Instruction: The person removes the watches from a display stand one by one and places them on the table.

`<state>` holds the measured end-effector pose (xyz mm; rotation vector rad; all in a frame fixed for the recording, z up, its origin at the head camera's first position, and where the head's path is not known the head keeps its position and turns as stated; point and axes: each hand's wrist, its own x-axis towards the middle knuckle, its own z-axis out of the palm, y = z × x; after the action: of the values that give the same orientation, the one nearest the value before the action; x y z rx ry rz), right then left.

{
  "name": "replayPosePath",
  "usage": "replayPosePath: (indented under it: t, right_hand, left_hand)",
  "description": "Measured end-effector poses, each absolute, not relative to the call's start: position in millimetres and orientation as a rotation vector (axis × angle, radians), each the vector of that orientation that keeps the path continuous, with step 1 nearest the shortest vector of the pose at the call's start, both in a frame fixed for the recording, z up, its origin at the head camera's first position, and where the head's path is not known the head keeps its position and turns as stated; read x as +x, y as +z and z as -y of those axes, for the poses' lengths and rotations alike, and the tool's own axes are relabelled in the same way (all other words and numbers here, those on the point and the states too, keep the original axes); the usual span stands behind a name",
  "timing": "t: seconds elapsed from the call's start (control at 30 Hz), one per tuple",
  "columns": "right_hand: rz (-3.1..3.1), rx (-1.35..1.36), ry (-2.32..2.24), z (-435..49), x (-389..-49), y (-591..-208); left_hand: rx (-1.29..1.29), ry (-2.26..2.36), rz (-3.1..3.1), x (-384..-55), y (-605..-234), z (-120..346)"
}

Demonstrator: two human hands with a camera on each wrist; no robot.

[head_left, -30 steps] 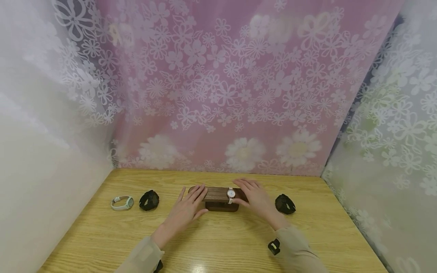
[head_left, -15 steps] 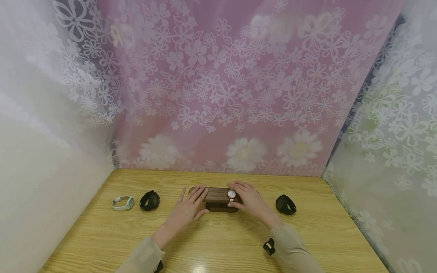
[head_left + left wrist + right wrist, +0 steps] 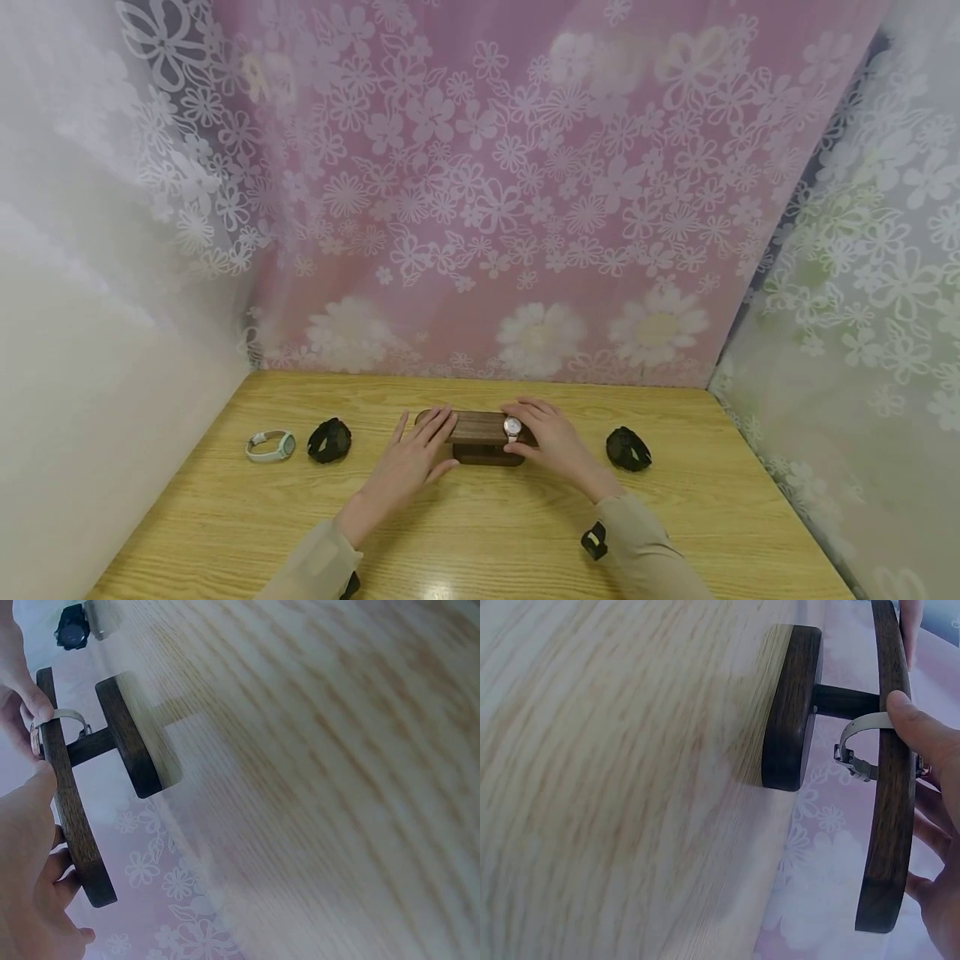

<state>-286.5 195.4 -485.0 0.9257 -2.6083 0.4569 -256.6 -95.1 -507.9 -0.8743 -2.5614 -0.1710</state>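
A dark wooden watch stand (image 3: 477,427) has a long top bar on a short post and a flat base (image 3: 789,712). Round the bar's right part hangs a wristwatch (image 3: 512,429) with a pale strap and round face; its buckled loop (image 3: 846,744) dangles under the bar in the right wrist view. My right hand (image 3: 558,446) pinches this watch, thumb on the near edge and fingers on the far edge. On the bar's left end rests my left hand (image 3: 401,467), fingers extended across the top and thumb held apart in the head view.
Left on the wooden table (image 3: 480,533) lie a pale watch (image 3: 271,447) and a black watch (image 3: 328,440). Another black watch (image 3: 628,449) is to the right. A pink floral curtain (image 3: 480,208) borders the table's back edge, with pale sheets at both sides.
My right hand has come left onto the wristwatch and taken hold of it. The watch has shifted slightly right along the bar. My left hand has stayed in place.
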Motion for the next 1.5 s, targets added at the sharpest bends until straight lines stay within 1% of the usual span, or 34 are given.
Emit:
replayPosePath:
  t: [1.03, 1.5]
  right_hand:
    - [2.651, 0.834, 0.378, -235, -277, -480]
    - [2.580, 0.838, 0.324, -255, -276, -484]
  left_hand:
    - [-0.880, -0.201, 2.548, -255, -506, 94]
    - [-0.877, -0.182, 2.539, -256, -508, 95]
